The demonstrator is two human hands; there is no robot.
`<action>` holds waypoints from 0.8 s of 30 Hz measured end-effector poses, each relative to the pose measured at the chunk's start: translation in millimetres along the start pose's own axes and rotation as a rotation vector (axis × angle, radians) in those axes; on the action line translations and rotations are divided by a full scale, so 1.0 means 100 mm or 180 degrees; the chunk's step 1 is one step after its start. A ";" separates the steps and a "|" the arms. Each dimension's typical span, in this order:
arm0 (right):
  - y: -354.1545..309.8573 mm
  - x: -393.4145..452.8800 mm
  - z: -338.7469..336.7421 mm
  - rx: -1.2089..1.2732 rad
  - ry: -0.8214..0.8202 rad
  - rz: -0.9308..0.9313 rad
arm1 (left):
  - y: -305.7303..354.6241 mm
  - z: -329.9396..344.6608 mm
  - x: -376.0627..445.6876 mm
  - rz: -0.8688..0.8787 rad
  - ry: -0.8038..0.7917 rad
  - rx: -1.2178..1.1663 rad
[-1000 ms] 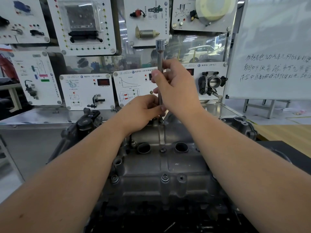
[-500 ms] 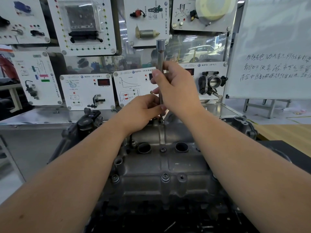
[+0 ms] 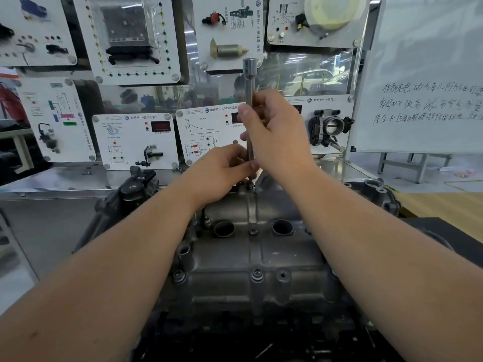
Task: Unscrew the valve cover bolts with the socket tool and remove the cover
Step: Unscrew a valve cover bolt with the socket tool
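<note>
Socket tool upright at the cover's far edge

My right hand grips the tool mid-shaft; my left hand pinches its lower end above the cover.

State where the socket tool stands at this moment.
In the head view the socket tool stands upright at centre, on the valve cover's far edge, gripped by the right hand above the left hand.

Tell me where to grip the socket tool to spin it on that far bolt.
Grip the socket tool mid-shaft, from the right side, as the right hand does: it stands upright and slim. The left hand steadies its lower end near the valve cover.
</note>
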State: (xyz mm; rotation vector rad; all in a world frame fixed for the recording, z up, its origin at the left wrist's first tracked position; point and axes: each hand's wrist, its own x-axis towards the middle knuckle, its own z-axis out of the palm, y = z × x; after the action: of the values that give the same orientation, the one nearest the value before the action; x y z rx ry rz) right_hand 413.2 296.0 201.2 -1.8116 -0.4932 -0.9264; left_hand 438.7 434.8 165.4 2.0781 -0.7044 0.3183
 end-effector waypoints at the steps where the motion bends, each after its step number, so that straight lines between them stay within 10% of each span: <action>1: 0.00 0.00 0.00 -0.0043 0.0012 -0.0008 | -0.02 0.00 0.01 -0.0003 -0.0021 0.0019; 24: 0.02 0.03 0.02 -0.0048 -0.0217 -0.0008 | -0.01 -0.01 0.01 -0.0019 -0.0014 -0.0001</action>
State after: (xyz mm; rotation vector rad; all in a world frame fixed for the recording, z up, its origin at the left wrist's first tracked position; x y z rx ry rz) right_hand 417.1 296.5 201.9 -1.8615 -0.5325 -0.8742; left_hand 439.9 435.2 165.7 2.0807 -0.7007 0.3105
